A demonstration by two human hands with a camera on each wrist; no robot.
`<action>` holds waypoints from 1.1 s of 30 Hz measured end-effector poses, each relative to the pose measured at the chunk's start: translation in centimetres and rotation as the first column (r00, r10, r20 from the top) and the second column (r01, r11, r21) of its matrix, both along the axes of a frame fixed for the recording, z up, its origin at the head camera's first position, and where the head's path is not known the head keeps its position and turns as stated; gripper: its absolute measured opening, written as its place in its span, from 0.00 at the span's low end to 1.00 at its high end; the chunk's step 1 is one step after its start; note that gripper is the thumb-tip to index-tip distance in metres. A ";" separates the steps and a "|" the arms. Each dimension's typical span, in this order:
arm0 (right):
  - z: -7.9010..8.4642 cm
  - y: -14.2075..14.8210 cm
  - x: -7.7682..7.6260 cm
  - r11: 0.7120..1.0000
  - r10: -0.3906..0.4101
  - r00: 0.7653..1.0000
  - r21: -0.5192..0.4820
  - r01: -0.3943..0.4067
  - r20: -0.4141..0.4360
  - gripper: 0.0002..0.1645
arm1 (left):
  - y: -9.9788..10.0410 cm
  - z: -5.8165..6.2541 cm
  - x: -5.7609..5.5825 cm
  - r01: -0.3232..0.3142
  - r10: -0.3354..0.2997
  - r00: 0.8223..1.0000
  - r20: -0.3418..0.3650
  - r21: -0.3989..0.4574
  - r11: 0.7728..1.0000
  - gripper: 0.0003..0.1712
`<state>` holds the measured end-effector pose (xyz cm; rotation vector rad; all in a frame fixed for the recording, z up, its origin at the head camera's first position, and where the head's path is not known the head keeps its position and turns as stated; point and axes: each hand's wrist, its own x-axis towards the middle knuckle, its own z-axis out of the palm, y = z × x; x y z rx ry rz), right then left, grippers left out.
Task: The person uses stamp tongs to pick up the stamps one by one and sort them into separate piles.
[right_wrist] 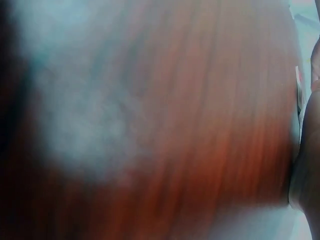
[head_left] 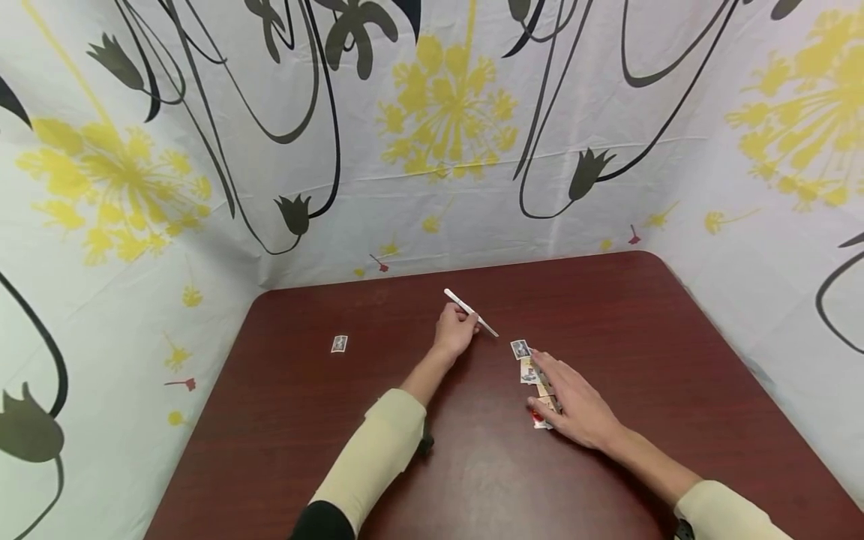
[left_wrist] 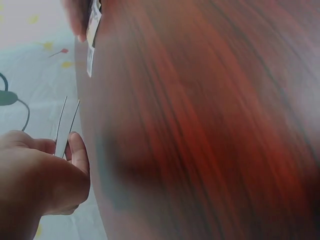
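My left hand [head_left: 455,330] pinches a pair of white tweezers [head_left: 462,301] over the far middle of the table. In the left wrist view the two tweezer arms [left_wrist: 60,149] stand apart, with nothing between their tips. A column of small white-bordered stamps [head_left: 520,349] lies just right of the tweezer tips. My right hand [head_left: 574,401] rests along the right side of this column, fingers extended, and covers part of the stamps. The right wrist view catches only the edge of that hand [right_wrist: 311,135]. A single stamp [head_left: 340,343] lies apart on the left.
The dark red-brown table [head_left: 304,450] has rounded far corners. Behind it and along both sides hangs a white cloth [head_left: 324,255] with yellow and grey flower prints, close to the table's edges.
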<state>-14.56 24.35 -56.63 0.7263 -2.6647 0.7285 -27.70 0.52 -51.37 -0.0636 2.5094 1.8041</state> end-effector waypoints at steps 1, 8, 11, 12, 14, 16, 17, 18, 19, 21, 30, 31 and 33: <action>-0.1 0.0 0.0 1.000 0.000 1.000 0.006 0.000 -0.008 0.49 | 0.3 -0.1 0.0 0.001 -0.001 1.000 -0.001 -0.010 1.000 0.08; -0.4 -0.4 -0.1 0.999 0.015 0.998 0.047 -0.012 -0.068 0.47 | 1.5 -0.6 0.0 0.004 -0.003 1.000 0.008 -0.055 0.998 0.08; -0.4 -0.5 -0.1 0.998 0.018 0.997 0.057 -0.014 -0.081 0.45 | 1.8 -0.8 0.0 0.004 -0.004 1.000 0.012 -0.053 0.999 0.08; -0.4 -0.5 -0.1 0.998 0.020 0.996 0.058 -0.015 -0.085 0.45 | 1.8 -0.8 0.0 0.004 -0.003 1.000 0.013 -0.053 0.999 0.08; -0.4 -0.6 -0.1 0.998 0.024 0.996 0.057 -0.019 -0.091 0.43 | 2.0 -0.9 -0.1 0.006 -0.005 1.000 0.014 -0.050 0.999 0.08; -0.4 -0.7 -0.1 0.998 0.028 0.995 0.058 -0.023 -0.096 0.42 | 2.0 -0.9 -0.1 0.012 -0.012 1.000 0.016 -0.047 0.999 0.08; -0.4 -0.7 -0.2 0.998 0.029 0.995 0.060 -0.024 -0.097 0.41 | 2.1 -0.9 -0.1 0.017 -0.016 1.000 0.018 -0.047 0.999 0.08; -0.3 -0.7 -0.2 0.998 0.031 0.995 0.062 -0.025 -0.098 0.41 | 2.1 -0.9 -0.1 0.023 -0.022 1.000 0.020 -0.047 0.999 0.08; -0.3 -0.8 -0.2 0.998 0.032 0.994 0.065 -0.026 -0.100 0.41 | 2.1 -0.9 -0.1 0.029 -0.028 0.999 0.022 -0.045 0.999 0.08; -0.3 -0.8 -0.2 0.997 0.033 0.994 0.067 -0.027 -0.102 0.41 | 2.1 -0.9 -0.1 0.042 -0.041 0.999 0.028 -0.041 0.998 0.08; -0.3 -0.6 -0.1 0.997 0.028 0.994 0.070 -0.020 -0.107 0.41 | 2.2 -1.1 -0.4 0.080 -0.079 0.996 0.051 -0.019 0.997 0.07; -0.3 -0.6 -0.1 0.997 0.027 0.994 0.070 -0.020 -0.106 0.41 | 2.3 -1.1 -0.5 0.083 -0.082 0.995 0.049 -0.019 0.996 0.07; -0.3 -0.6 -0.1 0.997 0.025 0.994 0.071 -0.018 -0.104 0.41 | 2.3 -1.2 -0.5 0.089 -0.088 0.995 0.044 -0.019 0.996 0.07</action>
